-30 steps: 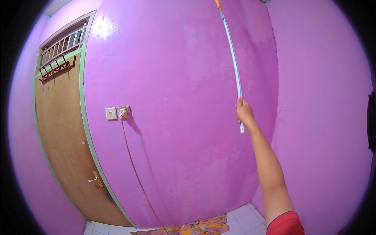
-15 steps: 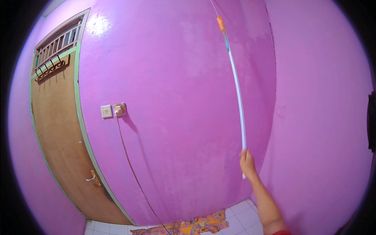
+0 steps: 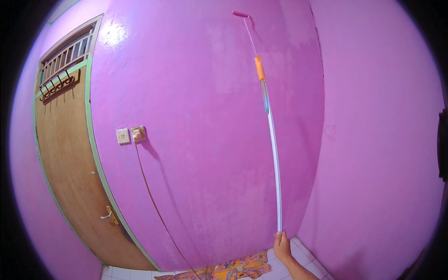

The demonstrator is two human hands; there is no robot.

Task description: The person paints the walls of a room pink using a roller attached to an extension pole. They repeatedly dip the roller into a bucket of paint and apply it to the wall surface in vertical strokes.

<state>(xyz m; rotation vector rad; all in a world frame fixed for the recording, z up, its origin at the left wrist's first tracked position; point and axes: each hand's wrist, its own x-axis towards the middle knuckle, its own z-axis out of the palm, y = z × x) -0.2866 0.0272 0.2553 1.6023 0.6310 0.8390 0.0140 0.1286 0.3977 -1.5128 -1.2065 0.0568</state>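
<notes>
now our right hand (image 3: 282,246) is holding lower than before, wrapping round the lower part of the white pole (image 3: 274,163). so the pink roller (image 3: 241,14) is coming into view, seemingly touching the purple wall (image 3: 200,140) high up; we are judging that a downward stroke is progressing. our left hand is not showing, so its state we cannot tell.

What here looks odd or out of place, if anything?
The far wall below the roller is patchy, with paler blotches against deeper purple. The socket has brownish smears, unlike the cleaner switch beside it. The patterned cloth lies rumpled on the floor. I see no spill.
</notes>
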